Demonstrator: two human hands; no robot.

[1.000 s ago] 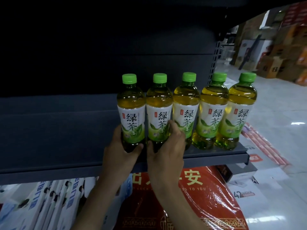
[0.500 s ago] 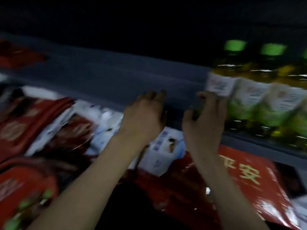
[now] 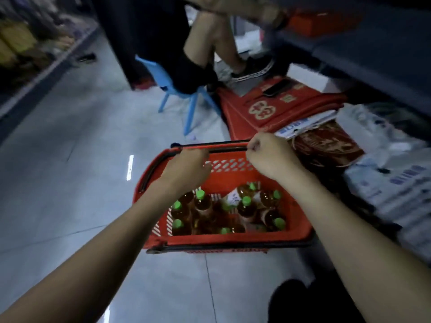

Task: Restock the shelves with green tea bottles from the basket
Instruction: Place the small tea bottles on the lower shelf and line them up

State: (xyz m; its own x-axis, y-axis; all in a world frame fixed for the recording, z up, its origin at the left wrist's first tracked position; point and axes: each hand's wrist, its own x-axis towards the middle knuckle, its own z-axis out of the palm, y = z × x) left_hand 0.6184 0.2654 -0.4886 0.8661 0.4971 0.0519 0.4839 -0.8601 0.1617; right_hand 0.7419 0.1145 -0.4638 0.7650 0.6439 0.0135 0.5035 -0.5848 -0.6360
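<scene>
A red plastic basket (image 3: 233,241) stands on the floor below me, holding several green tea bottles (image 3: 201,202) with green caps, most upright and one lying on its side. Its black handles (image 3: 221,143) lie along the far rim. My left hand (image 3: 186,169) hovers over the far left part of the basket with its fingers bent downward and nothing in it. My right hand (image 3: 268,157) is above the far right rim, curled into a fist with nothing seen in it. It overlaps the handles' end, and whether it touches them is unclear.
A dark shelf (image 3: 373,54) runs along the right, with red gift boxes (image 3: 279,108) and white cartons (image 3: 384,178) stacked under it. Another person sits on a blue stool (image 3: 163,78) just beyond the basket. Grey tiled floor (image 3: 70,159) lies to the left.
My view swung from the shelf down to the floor. Both hands let go of the bottles on the shelf and moved down over the basket.
</scene>
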